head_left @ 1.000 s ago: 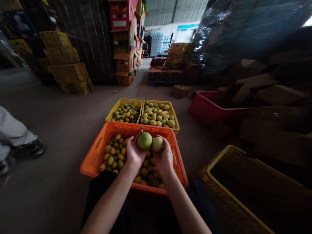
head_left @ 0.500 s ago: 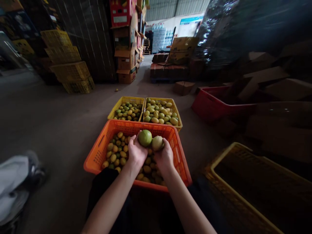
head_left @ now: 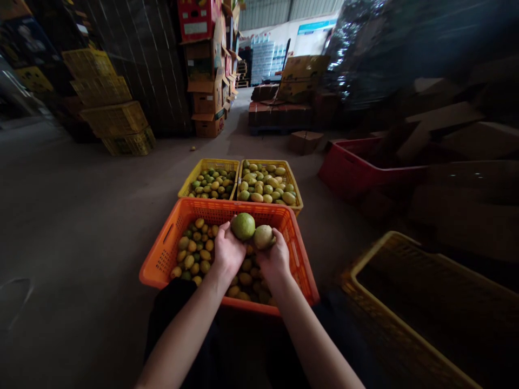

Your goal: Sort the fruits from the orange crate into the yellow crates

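Observation:
My left hand (head_left: 227,252) is closed round a round green fruit (head_left: 243,226). My right hand (head_left: 274,259) grips a paler yellow-green fruit (head_left: 263,236) that touches the green one. Both hands hover over an orange crate (head_left: 162,254) holding several small yellow and green fruits, right in front of my knees. Beyond it stand two yellow crates side by side: the left yellow crate (head_left: 206,163) holds smaller fruits, the right yellow crate (head_left: 292,183) holds larger ones.
A large yellow crate (head_left: 389,319) sits low at my right. A red crate (head_left: 344,173) and cardboard boxes (head_left: 450,140) lie further right. Stacked yellow crates (head_left: 109,113) and stacked cartons (head_left: 208,81) stand at the back left, with a pallet of boxes (head_left: 284,108) behind. Bare concrete floor stretches left.
A person's legs and shoes at the left edge have passed out of view. My hands with the two fruits have lifted slightly, and my view has shifted a little.

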`<act>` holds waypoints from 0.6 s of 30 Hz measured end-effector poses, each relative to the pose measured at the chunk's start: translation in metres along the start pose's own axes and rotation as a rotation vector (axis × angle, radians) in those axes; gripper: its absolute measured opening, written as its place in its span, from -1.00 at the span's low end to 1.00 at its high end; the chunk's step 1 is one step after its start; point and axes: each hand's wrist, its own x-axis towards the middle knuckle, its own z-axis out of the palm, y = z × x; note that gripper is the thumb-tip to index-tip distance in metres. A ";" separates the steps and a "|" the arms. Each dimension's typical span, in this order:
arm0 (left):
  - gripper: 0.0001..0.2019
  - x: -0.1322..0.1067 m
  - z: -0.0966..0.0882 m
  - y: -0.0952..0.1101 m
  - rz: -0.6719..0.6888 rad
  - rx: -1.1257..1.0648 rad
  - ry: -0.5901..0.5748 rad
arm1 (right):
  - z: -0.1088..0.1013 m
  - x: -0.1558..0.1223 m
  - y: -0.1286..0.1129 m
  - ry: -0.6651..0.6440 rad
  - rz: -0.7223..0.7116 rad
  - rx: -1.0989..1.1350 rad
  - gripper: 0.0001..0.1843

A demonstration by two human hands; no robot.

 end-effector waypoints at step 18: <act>-0.89 -0.003 -0.010 0.004 0.130 0.252 0.054 | 0.008 -0.027 -0.008 -0.093 -0.252 -0.247 -0.79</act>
